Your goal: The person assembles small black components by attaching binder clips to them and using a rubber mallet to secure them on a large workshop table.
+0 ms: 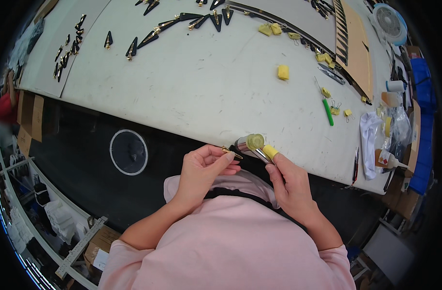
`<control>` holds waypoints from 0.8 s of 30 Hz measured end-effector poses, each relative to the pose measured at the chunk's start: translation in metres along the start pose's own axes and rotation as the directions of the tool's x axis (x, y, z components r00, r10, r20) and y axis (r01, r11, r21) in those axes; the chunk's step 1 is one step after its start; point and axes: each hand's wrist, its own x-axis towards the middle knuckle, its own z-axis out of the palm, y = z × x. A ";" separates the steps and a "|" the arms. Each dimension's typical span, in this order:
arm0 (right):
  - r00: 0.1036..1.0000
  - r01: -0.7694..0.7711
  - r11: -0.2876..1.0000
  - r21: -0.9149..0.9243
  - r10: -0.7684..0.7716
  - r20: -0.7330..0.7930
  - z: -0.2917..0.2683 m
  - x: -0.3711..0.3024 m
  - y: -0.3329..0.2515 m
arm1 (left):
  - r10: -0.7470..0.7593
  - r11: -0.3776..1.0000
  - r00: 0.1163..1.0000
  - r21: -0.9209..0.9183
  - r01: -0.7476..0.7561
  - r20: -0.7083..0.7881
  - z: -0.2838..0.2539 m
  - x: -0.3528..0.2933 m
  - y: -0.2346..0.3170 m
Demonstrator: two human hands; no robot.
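My left hand (201, 169) is closed, pinching a small black-and-gold hair clip (232, 152) between thumb and fingertips, just off the table's near edge. Beside it my right hand (291, 183) grips a metal shaft that leads to a short cylinder with a round yellow-green face, apparently a mallet (254, 141). Its head lies at the table edge, close to the clip but apart from it as far as I can see. A yellow cover (269, 152) wraps a fingertip of my right hand.
The white table (182, 96) bears several black hair clips (131, 48) along its far side. Yellow-wrapped binder clips (283, 72), a green-handled tool (327, 112) and thread snips (332, 75) lie to the right. A fan (389, 24) stands far right; a round bin (128, 152) is below left.
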 end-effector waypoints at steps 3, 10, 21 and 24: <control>0.989 0.095 0.995 0.017 -0.093 -0.112 0.007 0.001 -0.010 | 0.012 1.000 1.000 -0.008 -0.012 0.000 0.001 0.001 0.001; 0.976 0.192 0.963 -0.188 -0.208 -0.068 0.014 0.008 -0.003 | 0.030 0.999 0.999 -0.029 -0.029 0.022 0.001 0.001 0.001; 0.969 0.136 0.983 -0.127 -0.159 -0.189 0.012 0.006 -0.017 | 0.013 1.000 1.000 -0.022 -0.013 0.017 0.000 -0.001 0.003; 0.994 0.093 0.969 -0.231 -0.105 -0.041 0.022 0.008 -0.002 | 0.012 1.000 1.000 -0.029 -0.011 0.024 0.000 0.002 0.002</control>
